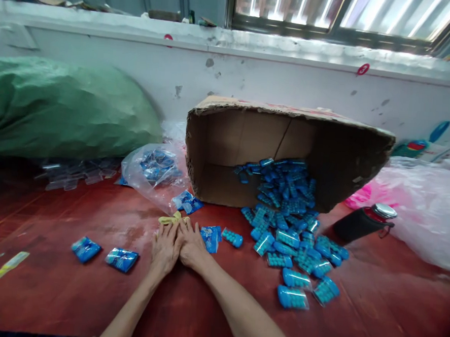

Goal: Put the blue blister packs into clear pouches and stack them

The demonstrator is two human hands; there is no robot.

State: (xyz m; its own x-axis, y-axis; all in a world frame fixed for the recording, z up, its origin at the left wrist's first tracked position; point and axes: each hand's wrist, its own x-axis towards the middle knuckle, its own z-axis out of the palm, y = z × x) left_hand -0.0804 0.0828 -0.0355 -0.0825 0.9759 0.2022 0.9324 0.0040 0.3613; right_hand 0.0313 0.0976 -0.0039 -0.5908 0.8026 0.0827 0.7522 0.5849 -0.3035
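Light moderate, cool; brightest source the window [288,7], beyond and to the right of the left hand [165,249] and right hand [193,245], its slats blown to white streaks, with glare on the ledge [316,52] below. Deep shadow fills the carton [246,134] ahead-right of the hands; dull sheen on the red tabletop [235,311] around them, sharp glint on the bottle cap [384,211] farther right. Fine detail soft throughout, both hands slightly blurred; outer margins stretched, smeared, darkened at far lower right.
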